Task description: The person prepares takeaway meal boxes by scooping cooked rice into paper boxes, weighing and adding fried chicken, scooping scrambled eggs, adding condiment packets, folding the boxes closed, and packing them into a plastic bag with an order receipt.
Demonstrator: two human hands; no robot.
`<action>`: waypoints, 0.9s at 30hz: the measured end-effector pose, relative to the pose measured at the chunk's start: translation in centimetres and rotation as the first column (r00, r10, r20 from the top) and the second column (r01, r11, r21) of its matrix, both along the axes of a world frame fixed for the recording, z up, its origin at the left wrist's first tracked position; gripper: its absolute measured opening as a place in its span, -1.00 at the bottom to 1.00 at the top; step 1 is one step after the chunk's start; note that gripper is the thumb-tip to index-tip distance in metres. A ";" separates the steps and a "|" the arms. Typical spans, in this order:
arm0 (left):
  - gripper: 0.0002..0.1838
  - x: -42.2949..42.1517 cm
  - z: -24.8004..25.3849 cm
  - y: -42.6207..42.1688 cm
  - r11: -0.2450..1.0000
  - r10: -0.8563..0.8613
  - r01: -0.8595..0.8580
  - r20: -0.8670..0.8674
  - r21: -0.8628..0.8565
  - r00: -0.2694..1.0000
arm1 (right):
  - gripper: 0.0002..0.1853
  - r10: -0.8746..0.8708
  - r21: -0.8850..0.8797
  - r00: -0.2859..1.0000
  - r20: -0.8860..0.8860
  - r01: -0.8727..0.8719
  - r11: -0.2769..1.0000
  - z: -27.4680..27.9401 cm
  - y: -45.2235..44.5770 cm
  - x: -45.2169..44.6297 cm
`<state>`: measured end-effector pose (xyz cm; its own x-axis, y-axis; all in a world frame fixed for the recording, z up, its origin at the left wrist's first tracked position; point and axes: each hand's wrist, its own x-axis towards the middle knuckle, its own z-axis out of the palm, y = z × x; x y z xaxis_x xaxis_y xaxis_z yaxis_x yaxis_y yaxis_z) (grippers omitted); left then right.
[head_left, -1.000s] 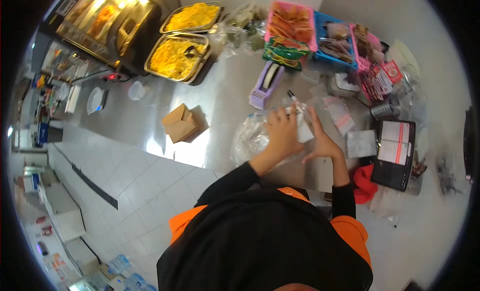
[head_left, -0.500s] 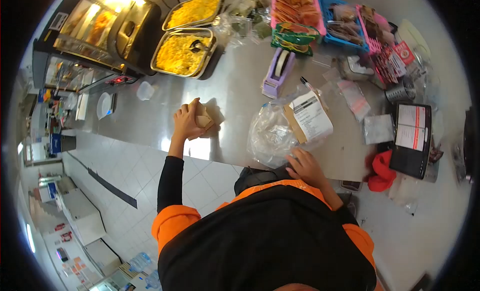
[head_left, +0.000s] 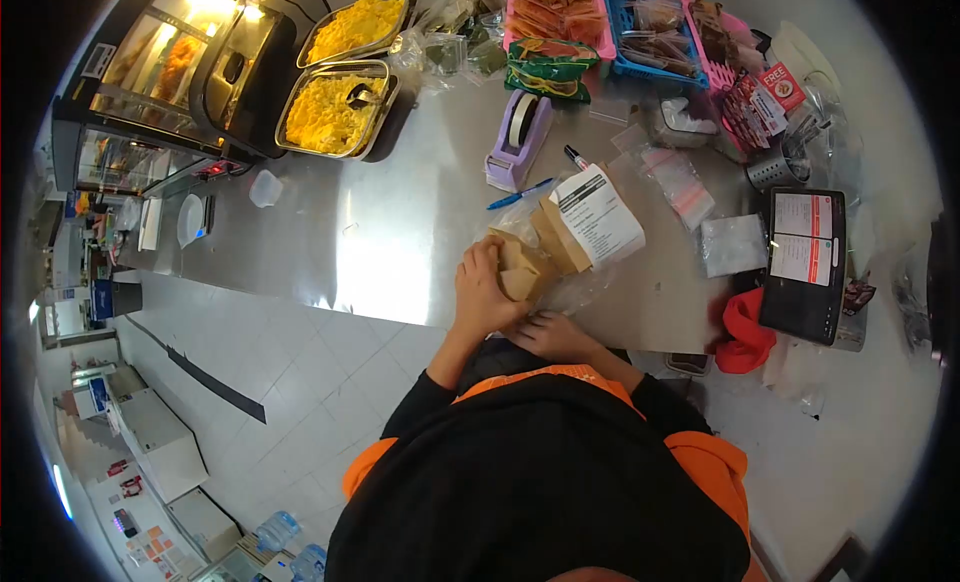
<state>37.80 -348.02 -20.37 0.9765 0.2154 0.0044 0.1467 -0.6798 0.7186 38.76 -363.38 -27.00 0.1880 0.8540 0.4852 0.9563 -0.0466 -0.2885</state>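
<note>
My left hand is wrapped round a small brown cardboard box at the steel table's front edge. Just right of it, my right hand rests low beside the box, over the edge of a clear plastic bag; its fingers are partly hidden and what they touch is unclear. Another brown box lies against the first, with a printed white receipt on top. A blue pen and a black marker lie behind them.
Behind stand a purple tape dispenser, two trays of yellow food, and pink and blue baskets. At right are a tablet and red cloth. A lit food warmer stands at left.
My left hand has carried the small box from the left to beside the receipt box. My right hand has moved left and down. The blue pen now shows.
</note>
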 end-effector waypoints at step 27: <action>-0.63 -2.4 8.0 -1.2 0.852 0.503 -0.499 -0.018 -0.161 0.864 | -0.39 -0.521 -0.307 0.668 -0.532 0.421 0.854 2.5 -3.9 11.9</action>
<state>35.37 -349.17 -12.41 0.7361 0.6752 -0.0477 0.4185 -0.3986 0.8161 50.63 -367.30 -24.46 0.7826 0.6222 0.0204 0.4421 -0.5324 -0.7219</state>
